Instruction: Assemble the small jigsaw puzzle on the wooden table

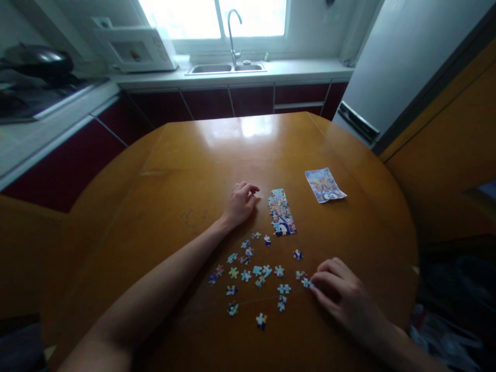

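A partly joined jigsaw strip (282,212) lies near the middle of the round wooden table (186,170). My left hand (240,202) rests just left of it, fingers curled, pinching a pale piece (259,195) near the strip's top. Several loose jigsaw pieces (256,274) lie scattered in front of me. My right hand (341,292) lies at the right of the scatter, its fingertips closed on a small piece (307,282).
A printed picture card (324,185) lies to the right of the strip. Beyond the table run a counter with a sink and tap (228,66), a microwave (134,49), a hob with a pan (39,62), and a fridge (403,62) at right.
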Demonstrator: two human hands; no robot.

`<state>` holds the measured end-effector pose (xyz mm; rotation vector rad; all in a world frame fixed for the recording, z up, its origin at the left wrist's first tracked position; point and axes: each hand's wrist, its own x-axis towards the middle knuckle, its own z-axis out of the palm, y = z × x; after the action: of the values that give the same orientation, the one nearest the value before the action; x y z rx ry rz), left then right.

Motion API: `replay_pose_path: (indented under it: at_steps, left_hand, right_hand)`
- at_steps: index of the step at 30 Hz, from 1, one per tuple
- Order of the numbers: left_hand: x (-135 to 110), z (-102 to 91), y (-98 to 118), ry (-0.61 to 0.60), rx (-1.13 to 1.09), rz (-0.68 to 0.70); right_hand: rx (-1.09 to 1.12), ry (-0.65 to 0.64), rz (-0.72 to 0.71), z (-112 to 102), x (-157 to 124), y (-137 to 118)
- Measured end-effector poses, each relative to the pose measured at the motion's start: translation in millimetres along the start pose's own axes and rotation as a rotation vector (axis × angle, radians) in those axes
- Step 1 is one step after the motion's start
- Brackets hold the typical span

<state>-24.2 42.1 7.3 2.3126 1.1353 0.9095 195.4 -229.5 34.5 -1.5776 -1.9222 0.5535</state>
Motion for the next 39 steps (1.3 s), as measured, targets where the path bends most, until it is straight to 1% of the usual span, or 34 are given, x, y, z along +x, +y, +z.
replay_pose_path:
  at_steps: [3, 7, 12, 15, 19, 23, 26, 29, 32, 39]
  left_hand:
    - [0.0, 0.9, -1.8, 0.002, -0.002, 0.006]
    - [-0.3, 1.0, -2.8, 0.001, -0.004, 0.012]
    - [-0.8, -0.3, -0.9, -0.005, -0.006, -0.002]
    - [-0.8, -0.6, 0.4, -0.006, -0.006, -0.003]
    - [-0.4, -0.6, 1.5, -0.007, -0.007, -0.001]
    - [-1.1, -0.9, 1.8, -0.023, 0.0, 0.007]
    - [-2.6, -1.5, 2.4, -0.049, 0.023, 0.037]
    - [-4.6, -2.4, 3.8, -0.095, 0.048, 0.086]
    - [-6.1, -2.7, 4.6, -0.135, 0.055, 0.128]
    - [-6.8, 0.1, 1.7, -0.154, 0.096, 0.142]
  right_hand:
    - [-0.003, 0.013, -0.049, -11.6, 16.1, 0.5]
    - [-0.024, 0.069, -0.165, -26.8, 48.1, 0.0]
    - [-0.026, 0.131, -0.274, -33.6, 89.4, -1.7]
    - [-0.041, 0.146, -0.31, -31.5, 114.3, 3.1]
    - [-0.074, 0.162, -0.322, -24.8, 153.1, 19.4]
    - [-0.095, 0.172, -0.319, -10.0, 192.1, 40.8]
    - [-0.098, 0.155, -0.332, 4.6, 213.5, 54.9]
    - [-0.114, 0.145, -0.313, 16.2, 225.0, 64.7]
    - [-0.127, 0.137, -0.279, 23.5, 229.0, 71.3]
    - [-0.052, 0.074, -0.199, 31.8, 232.6, 76.8]
